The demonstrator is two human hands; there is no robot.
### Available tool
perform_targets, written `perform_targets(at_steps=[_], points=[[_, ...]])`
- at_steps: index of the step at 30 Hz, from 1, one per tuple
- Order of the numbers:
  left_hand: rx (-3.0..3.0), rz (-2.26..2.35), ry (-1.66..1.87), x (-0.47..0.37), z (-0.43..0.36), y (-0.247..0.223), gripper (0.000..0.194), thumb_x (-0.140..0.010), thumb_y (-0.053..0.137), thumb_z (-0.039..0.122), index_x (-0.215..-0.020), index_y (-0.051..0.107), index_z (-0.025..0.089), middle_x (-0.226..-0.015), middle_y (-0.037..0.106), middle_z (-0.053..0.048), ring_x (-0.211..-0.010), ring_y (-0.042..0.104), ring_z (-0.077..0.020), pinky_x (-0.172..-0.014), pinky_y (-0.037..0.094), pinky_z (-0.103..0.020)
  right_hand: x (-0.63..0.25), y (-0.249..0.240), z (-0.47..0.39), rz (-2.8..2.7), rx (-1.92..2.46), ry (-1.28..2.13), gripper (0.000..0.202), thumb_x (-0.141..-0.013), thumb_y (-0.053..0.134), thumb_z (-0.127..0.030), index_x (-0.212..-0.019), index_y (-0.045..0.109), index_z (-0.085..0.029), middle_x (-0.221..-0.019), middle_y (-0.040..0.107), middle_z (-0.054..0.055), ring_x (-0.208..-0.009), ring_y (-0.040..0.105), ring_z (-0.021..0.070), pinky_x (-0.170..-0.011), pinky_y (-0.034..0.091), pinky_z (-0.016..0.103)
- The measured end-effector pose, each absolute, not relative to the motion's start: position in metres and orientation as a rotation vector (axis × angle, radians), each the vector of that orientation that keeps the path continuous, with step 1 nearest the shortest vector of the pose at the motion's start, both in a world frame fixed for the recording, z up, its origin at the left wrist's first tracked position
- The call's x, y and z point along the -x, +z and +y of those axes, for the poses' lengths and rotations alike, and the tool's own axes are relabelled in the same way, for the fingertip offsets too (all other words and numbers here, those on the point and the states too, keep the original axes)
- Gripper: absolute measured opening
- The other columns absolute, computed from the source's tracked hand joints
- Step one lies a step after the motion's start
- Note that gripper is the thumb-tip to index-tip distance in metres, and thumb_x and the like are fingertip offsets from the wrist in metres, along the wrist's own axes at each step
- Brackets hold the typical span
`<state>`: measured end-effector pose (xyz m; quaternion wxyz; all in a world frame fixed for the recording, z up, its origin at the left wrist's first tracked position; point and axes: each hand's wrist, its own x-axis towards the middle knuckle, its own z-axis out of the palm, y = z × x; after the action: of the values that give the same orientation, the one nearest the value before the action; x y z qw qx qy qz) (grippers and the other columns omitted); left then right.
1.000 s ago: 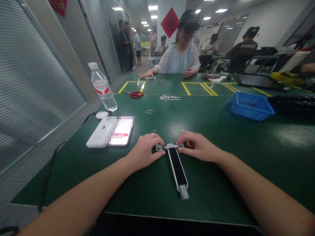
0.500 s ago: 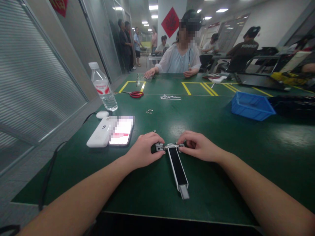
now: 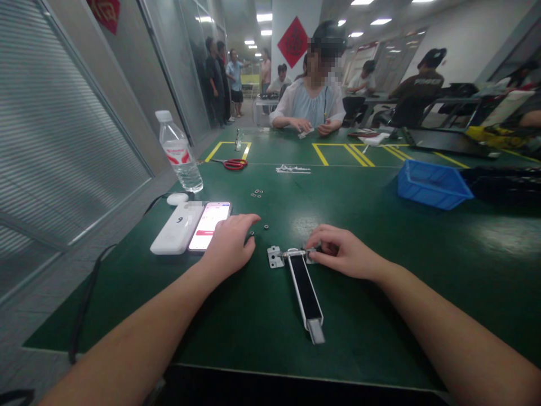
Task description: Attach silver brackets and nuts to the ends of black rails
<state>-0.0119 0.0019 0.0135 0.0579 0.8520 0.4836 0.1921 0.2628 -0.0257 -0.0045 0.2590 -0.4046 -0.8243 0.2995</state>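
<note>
A metal hinge assembly point(image 3: 305, 290) lies on the green table, its long white-edged arm with a black face pointing toward me and ending in a grey metal tab. A flat plate with holes point(image 3: 276, 257) forms its left end. My right hand point(image 3: 344, 251) pinches the right-end plate, which the fingers partly cover. My left hand point(image 3: 230, 242) is off the hinge, thumb and fingers apart, beside the phone. Between its fingertips a small nut point(image 3: 252, 233) rests on the table, and another small nut point(image 3: 266, 227) lies just to the right.
Left of my hand are a phone point(image 3: 210, 225), a white power bank point(image 3: 171, 231) and a water bottle point(image 3: 181, 155). Farther off lie several small rings point(image 3: 257, 193), red-handled scissors point(image 3: 235, 164) and thin white strips point(image 3: 293, 169). A blue bin point(image 3: 433, 186) stands right. A person sits opposite.
My left hand has let go of the hinge's left plate and moved left and away toward the small nuts. My right hand stays on the hinge. The person opposite has drawn one hand inward.
</note>
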Motion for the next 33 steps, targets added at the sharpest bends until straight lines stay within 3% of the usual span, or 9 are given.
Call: perform_targets(at_steps=[6,12,23,33], points=[[-2.615,1.446,0.491,0.014,0.004,0.008,0.035,-0.081,0.051,0.011,-0.114,0.056,0.018,-0.098,0.069,-0.007,-0.090,0.065,-0.0237,-0.081,0.051,-0.039,-0.264,-0.005,-0.025,-2.232,1.108,0.784,0.014,-0.087,0.058,-0.028,-0.092,0.065,-0.018,-0.095,0.057,0.006,-0.059,0.046,0.0082,-0.054,0.041,0.024],[-2.626,1.395,0.438,0.015,0.005,0.007,0.032,-0.079,0.048,0.008,-0.107,0.059,0.019,-0.087,0.065,-0.005,-0.077,0.062,-0.0194,-0.066,0.050,-0.031,-0.262,-0.004,-0.026,-2.241,1.105,0.779,0.013,-0.087,0.057,-0.028,-0.090,0.065,-0.018,-0.094,0.057,0.005,-0.058,0.045,0.0076,-0.053,0.041,0.023],[-2.473,0.923,0.612,-0.001,-0.014,0.015,0.025,-0.081,0.049,0.006,-0.102,0.060,0.016,-0.091,0.060,-0.004,-0.079,0.058,-0.0147,-0.072,0.049,-0.028,-0.260,-0.004,-0.027,-2.258,1.106,0.790,0.014,-0.086,0.057,-0.028,-0.091,0.065,-0.017,-0.093,0.056,0.005,-0.059,0.045,0.0077,-0.053,0.040,0.023],[-2.498,0.826,0.657,-0.002,-0.015,0.013,0.024,-0.083,0.050,0.005,-0.102,0.059,0.016,-0.090,0.063,-0.004,-0.083,0.060,-0.0156,-0.077,0.050,-0.030,-0.261,-0.010,-0.025,-2.256,1.085,0.774,0.012,-0.085,0.059,-0.024,-0.092,0.064,-0.017,-0.091,0.056,0.004,-0.057,0.045,0.0066,-0.052,0.039,0.021]])
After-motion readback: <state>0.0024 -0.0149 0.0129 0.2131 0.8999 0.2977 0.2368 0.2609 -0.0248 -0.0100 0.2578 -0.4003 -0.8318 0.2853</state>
